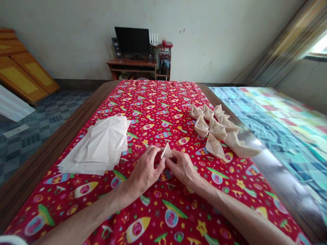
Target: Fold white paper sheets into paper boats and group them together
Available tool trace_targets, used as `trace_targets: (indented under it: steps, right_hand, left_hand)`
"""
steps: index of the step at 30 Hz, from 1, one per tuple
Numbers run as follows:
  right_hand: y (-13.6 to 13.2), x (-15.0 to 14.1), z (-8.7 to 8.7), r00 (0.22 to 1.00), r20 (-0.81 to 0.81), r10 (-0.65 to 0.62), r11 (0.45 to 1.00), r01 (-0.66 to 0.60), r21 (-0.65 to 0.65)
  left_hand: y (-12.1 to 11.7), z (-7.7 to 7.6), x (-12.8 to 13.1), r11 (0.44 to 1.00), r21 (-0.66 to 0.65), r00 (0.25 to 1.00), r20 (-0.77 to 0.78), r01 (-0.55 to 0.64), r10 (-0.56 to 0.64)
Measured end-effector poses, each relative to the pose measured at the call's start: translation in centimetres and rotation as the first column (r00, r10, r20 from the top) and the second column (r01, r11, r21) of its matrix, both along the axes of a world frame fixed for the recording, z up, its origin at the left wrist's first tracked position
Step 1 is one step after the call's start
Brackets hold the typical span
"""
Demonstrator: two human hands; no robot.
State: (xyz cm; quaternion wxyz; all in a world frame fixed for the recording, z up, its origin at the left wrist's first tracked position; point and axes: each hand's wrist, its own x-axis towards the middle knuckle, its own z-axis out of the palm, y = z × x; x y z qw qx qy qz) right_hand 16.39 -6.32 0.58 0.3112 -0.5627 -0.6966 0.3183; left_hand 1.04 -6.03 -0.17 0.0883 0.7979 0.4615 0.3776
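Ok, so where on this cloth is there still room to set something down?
The rocket-print tablecloth shows uncovered beyond your hands, between the paper stack and the paper boats, and again between your forearms. It's crowded among the tightly grouped boats and around your left hand and right hand, which hold the folded paper.

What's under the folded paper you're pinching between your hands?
Under the folded paper are your left hand and right hand, then the red rocket-print tablecloth. The paper's lower part and the cloth directly beneath it are hidden by your hands.
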Motion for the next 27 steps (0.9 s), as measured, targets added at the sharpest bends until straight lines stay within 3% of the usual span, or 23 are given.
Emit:
trace_targets:
  steps: [3, 6, 8, 11, 14, 17, 22, 27]
  right_hand:
    - [-0.2, 0.1, 0.3, 0.996, 0.053, 0.076, 0.997, -0.077, 0.009]
    - [-0.4, 1.0, 0.5, 0.986, 0.139, 0.092, 0.992, -0.102, 0.068]
    - [-0.4, 1.7, 0.5, 0.982, 0.189, 0.021, 0.973, -0.064, 0.224]
    - [-0.3, 2.4, 0.4, 0.958, 0.286, -0.006, 0.883, -0.129, 0.451]
    - [0.0, 2.5, 0.1, 0.896, 0.439, 0.072, 0.819, -0.304, 0.486]
    - [0.1, 2.6, -0.4, 0.843, 0.531, 0.087, 0.787, -0.385, 0.482]
    - [0.1, 3.0, -1.2, 0.855, 0.510, 0.096, 0.828, -0.353, 0.436]
    - [0.0, 3.2, -1.1, 0.919, 0.371, 0.131, 0.902, -0.266, 0.341]
  left_hand:
    - [0.6, 0.1, -0.6, 0.994, 0.093, 0.998, -0.052, 0.051, -0.046]
    - [0.9, 1.1, -1.6, 0.970, 0.221, 0.963, -0.265, 0.104, -0.043]
    - [0.8, 1.8, -1.9, 0.958, 0.256, 0.886, -0.463, 0.130, 0.004]
    - [0.3, 2.3, -1.6, 0.960, 0.229, 0.809, -0.588, 0.159, 0.006]
    - [0.1, 1.6, -1.2, 0.977, 0.148, 0.838, -0.544, 0.152, -0.048]
    - [0.5, 0.3, -1.5, 0.985, 0.118, 0.914, -0.400, 0.129, -0.072]
    - [1.1, -0.7, -2.5, 0.983, 0.076, 0.944, -0.299, 0.169, -0.139]
    - [1.4, -0.7, -2.6, 0.980, -0.013, 0.956, -0.216, 0.199, -0.197]
